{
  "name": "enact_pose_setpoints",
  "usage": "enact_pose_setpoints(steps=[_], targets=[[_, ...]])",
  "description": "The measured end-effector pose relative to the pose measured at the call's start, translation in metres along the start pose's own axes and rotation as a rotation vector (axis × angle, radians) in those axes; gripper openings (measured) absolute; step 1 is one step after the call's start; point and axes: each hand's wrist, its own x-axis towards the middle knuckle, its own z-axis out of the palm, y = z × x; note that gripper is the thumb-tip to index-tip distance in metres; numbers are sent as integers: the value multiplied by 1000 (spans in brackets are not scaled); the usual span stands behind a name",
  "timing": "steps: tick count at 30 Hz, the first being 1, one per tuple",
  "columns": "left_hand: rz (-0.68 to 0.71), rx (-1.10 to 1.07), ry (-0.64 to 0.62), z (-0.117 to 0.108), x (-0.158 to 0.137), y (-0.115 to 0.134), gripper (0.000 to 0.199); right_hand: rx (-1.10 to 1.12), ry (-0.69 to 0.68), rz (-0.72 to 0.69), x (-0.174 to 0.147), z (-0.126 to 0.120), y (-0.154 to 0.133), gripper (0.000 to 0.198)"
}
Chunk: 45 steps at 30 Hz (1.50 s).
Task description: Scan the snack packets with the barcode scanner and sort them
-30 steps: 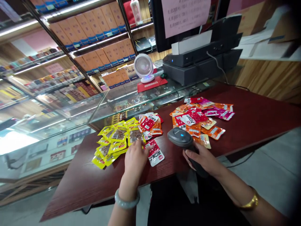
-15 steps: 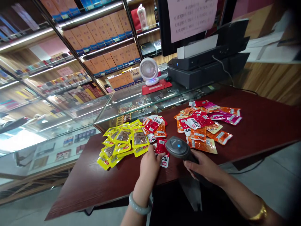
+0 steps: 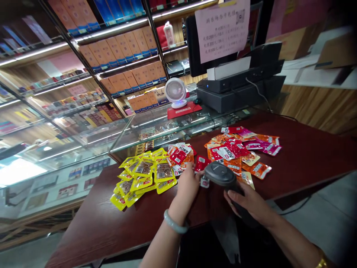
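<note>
My right hand (image 3: pixel 249 203) is wrapped round the handle of a dark grey barcode scanner (image 3: pixel 220 173), whose head points forward over the table. Beside the scanner head, my left hand (image 3: pixel 188 182) has its thumb and fingers closed on a red and white snack packet (image 3: pixel 202 163); part of that packet is hidden behind the fingers and scanner. Left of this hand lies a pile of yellow snack packets (image 3: pixel 143 167). A small heap of red and orange packets (image 3: pixel 178 154) sits just beyond the fingers. Farther right spreads a larger pile of red, orange and purple packets (image 3: pixel 231 149).
All the packets lie on a dark red-brown table (image 3: pixel 92 219). Behind it stand a glass display counter (image 3: pixel 156 128), a small white fan (image 3: pixel 175 91) on a red mat, and a monitor with a pink notice (image 3: pixel 223 31) above a dark cash drawer (image 3: pixel 223 98). Stocked shelves line the back.
My left hand has moved right with the red and white packet, towards the larger pile. The scanner has shifted slightly right, and the whole view has tilted a little upward.
</note>
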Motion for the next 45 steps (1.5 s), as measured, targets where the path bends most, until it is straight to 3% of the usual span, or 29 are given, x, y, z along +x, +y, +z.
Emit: enact_pose_setpoints(steps=[4,6,8,11,15,17,19,21,23,28,31,40,43,45], targets=[[248,-189,-126,9,35,24,31,24,41,-42,2,-4,-3,38],[315,-72,-68,2,48,23,31,21,60,-35,1,-5,-5,39],[289,178,95,-13,58,12,33,18,69,-24,0,-4,-8,41],[106,530,285,-37,72,-16,42,17,52,-26,1,-2,-9,43],[-81,681,203,-54,84,-45,48,10,29,-21,5,0,-1,44],[-68,675,206,-56,85,-49,46,1,36,-3,8,1,5,44],[-7,650,294,-57,84,-48,41,-9,44,6,11,1,10,43],[41,592,367,-59,82,-46,30,-21,37,5,12,1,13,43],[28,455,356,-60,82,-46,22,-30,27,-3,12,1,13,43],[-25,-213,241,-47,86,-46,28,-33,-5,-22,12,7,2,43],[-35,-503,201,-32,82,-33,33,-30,-36,-29,15,13,-7,42],[-26,-643,144,-8,76,-8,23,-63,-39,-89,21,14,-11,38],[-32,-813,-23,-1,83,7,27,-74,-33,-94,21,11,-9,39],[18,-813,-123,-2,88,16,34,-70,-22,-74,21,9,-7,40]])
